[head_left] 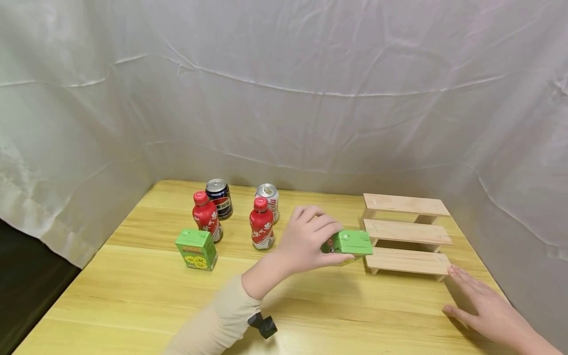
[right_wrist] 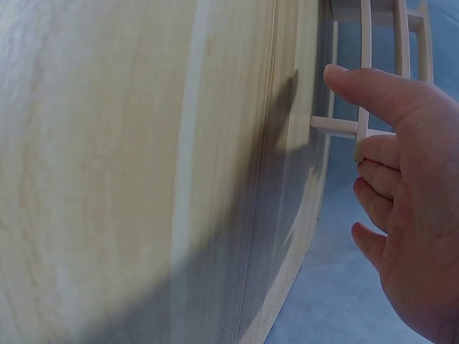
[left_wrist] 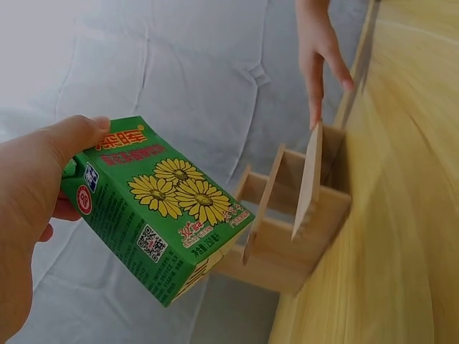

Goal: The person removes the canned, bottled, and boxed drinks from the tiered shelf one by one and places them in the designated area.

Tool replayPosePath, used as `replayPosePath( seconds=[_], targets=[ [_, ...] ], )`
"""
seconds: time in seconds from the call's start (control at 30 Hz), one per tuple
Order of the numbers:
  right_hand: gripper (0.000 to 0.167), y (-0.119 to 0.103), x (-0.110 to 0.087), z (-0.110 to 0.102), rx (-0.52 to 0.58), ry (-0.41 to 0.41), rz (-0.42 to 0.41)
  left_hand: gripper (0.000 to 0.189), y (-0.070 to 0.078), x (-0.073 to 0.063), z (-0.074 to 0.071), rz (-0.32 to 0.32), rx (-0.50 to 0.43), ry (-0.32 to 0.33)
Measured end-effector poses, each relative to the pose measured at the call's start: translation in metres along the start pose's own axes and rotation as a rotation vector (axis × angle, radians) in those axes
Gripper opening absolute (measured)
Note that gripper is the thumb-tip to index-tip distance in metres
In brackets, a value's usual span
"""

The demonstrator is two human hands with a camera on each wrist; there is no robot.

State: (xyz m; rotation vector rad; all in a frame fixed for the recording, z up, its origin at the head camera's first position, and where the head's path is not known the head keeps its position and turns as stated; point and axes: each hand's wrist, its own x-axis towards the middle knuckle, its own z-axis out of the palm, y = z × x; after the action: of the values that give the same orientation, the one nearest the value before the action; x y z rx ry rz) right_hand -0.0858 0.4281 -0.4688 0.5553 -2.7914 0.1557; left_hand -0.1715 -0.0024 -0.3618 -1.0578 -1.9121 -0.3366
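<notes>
My left hand (head_left: pixel 306 241) grips a green drink carton (head_left: pixel 353 242) near its top, thumb on one side and fingers on the other. In the left wrist view the carton (left_wrist: pixel 161 208) shows yellow flowers on its front and hangs in the air beside the steps. A three-tier wooden step rack (head_left: pixel 408 261) stands to the right of the carton. At the rack's right end is my right hand (head_left: pixel 483 305), its fingers extended and fingertips right at the end of the lowest step. The right wrist view shows that hand (right_wrist: pixel 416 172) with the thumb held apart.
On the left stand a second green carton (head_left: pixel 196 250), two red bottles (head_left: pixel 206 217) and, behind them, a dark can (head_left: pixel 220 199) and a silver can (head_left: pixel 267 195). Grey-white cloth (head_left: pixel 284 108) hangs along the back and sides of the wooden table (head_left: pixel 133 296).
</notes>
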Motion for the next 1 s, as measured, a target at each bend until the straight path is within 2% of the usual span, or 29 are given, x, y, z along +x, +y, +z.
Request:
replayPosePath(
  seconds=[0.27,0.57,1.0],
  targets=[
    [0.096,0.0,0.001,-0.003,-0.01,0.007,-0.008,0.052,-0.014,-0.021,-0.018,0.011,0.051,-0.009],
    [0.094,0.004,0.003,-0.004,-0.009,-0.002,-0.01,0.053,-0.028,-0.04,-0.033,0.025,0.068,-0.034],
    [0.088,0.001,0.004,-0.006,-0.015,-0.022,0.015,0.055,-0.044,-0.07,-0.05,0.027,0.052,-0.112]
  ],
)
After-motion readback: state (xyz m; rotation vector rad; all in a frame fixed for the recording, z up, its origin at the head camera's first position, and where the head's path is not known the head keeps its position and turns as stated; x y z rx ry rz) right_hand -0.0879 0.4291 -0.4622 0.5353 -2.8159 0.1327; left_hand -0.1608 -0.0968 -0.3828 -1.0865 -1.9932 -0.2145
